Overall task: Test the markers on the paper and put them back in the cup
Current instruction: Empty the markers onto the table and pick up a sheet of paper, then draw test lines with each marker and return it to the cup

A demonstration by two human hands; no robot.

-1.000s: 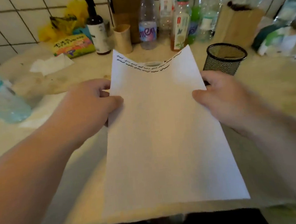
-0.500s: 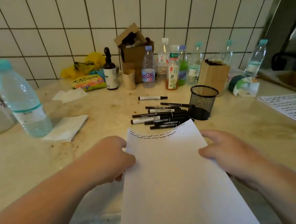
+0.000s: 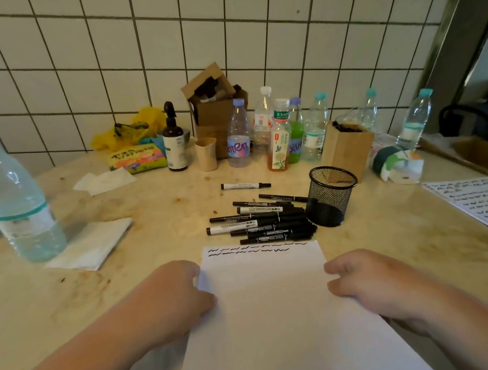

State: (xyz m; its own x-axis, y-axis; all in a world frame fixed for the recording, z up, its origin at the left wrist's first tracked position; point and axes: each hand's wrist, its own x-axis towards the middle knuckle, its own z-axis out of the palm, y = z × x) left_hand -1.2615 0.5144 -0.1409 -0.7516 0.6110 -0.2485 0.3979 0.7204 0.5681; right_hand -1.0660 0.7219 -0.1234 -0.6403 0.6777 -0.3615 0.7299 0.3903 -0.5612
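A white sheet of paper lies flat on the counter in front of me, with two rows of black squiggles along its far edge. My left hand pinches its left edge, thumb on top. My right hand holds the right edge the same way. Just beyond the sheet lies a pile of several black markers, and one more marker lies apart behind them. The black mesh cup stands upright to the right of the pile.
A water bottle stands on a tissue at the left. Bottles, a cardboard box, a paper cup and a wooden holder line the tiled wall. Another scribbled sheet lies at the right.
The paper came down from in front of the camera and now lies flat on the counter. The view lifted, so the markers and cup show beyond it. Both hands still hold its edges.
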